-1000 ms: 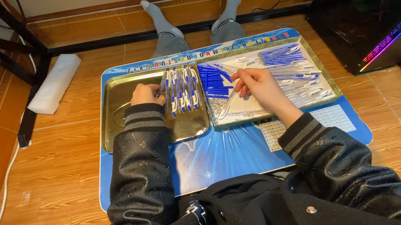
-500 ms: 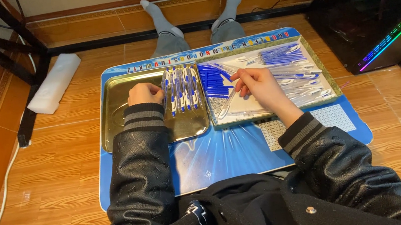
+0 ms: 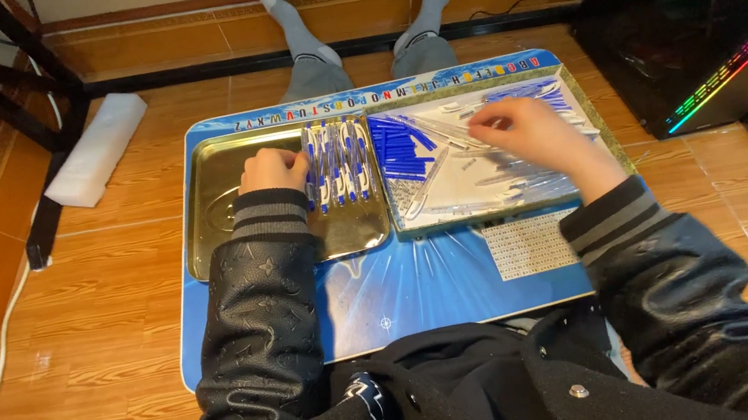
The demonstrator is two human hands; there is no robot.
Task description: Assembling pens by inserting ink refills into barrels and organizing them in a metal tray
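Note:
My left hand [image 3: 271,170] lies in a gold metal tray [image 3: 215,219], fingers curled against the left side of a row of blue-and-white pens [image 3: 338,162]. I cannot see anything inside that hand. My right hand [image 3: 530,136] is blurred over a second tray [image 3: 496,212], above a pile of clear pen barrels [image 3: 521,186] and loose parts. Blue pen pieces [image 3: 400,146] lie in a heap at that tray's left end. Whether the right fingers hold a part is hidden by the blur.
Both trays sit on a blue lap table [image 3: 420,284] over my outstretched legs. A white foam block [image 3: 95,148] lies on the wood floor at left by a black desk leg [image 3: 43,229]. A computer case with coloured lights [image 3: 699,13] stands at right.
My right hand has moved from the middle of the right tray, where it pinched a thin clear piece, up and to the right over the pile. The left hand has stayed put.

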